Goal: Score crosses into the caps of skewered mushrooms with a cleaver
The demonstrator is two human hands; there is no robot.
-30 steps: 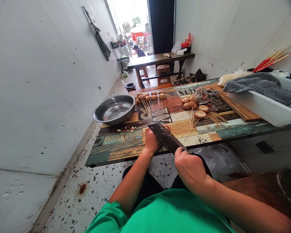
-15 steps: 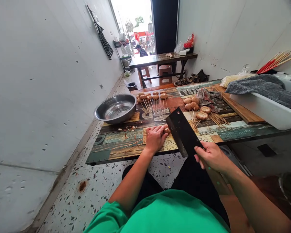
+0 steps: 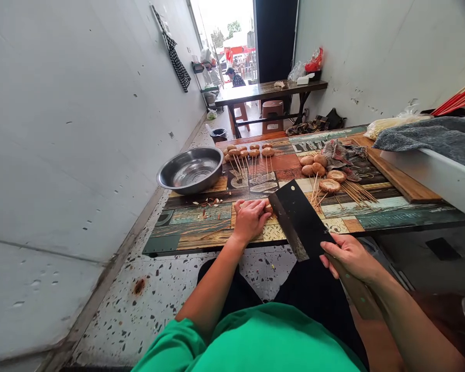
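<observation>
My left hand (image 3: 251, 217) rests on the patterned table with its fingers closed around a brown mushroom (image 3: 268, 207), mostly hidden by the fingers. In my right hand (image 3: 346, 256) is a large dark cleaver (image 3: 300, 217), gripped where the blade meets the handle. The front corner of its blade is right beside the mushroom, and the blade slants down past the table's near edge. Small pale trimmings (image 3: 211, 201) lie left of my left hand. To the right of the blade are several whole mushrooms (image 3: 313, 164), two mushrooms gills up (image 3: 330, 186) and a bundle of wooden skewers (image 3: 358, 191).
A wide steel basin (image 3: 191, 170) stands at the table's left. Skewered mushrooms (image 3: 267, 152) lie in a row behind. At right are a crumpled cloth (image 3: 339, 155), a wooden board (image 3: 403, 173) and a white bin (image 3: 430, 173) under a grey towel (image 3: 430, 137). Someone sits near the doorway.
The view has turned slightly left. My right hand and the cleaver have moved a little down and right. My left hand stays at the same spot on the mushroom.
</observation>
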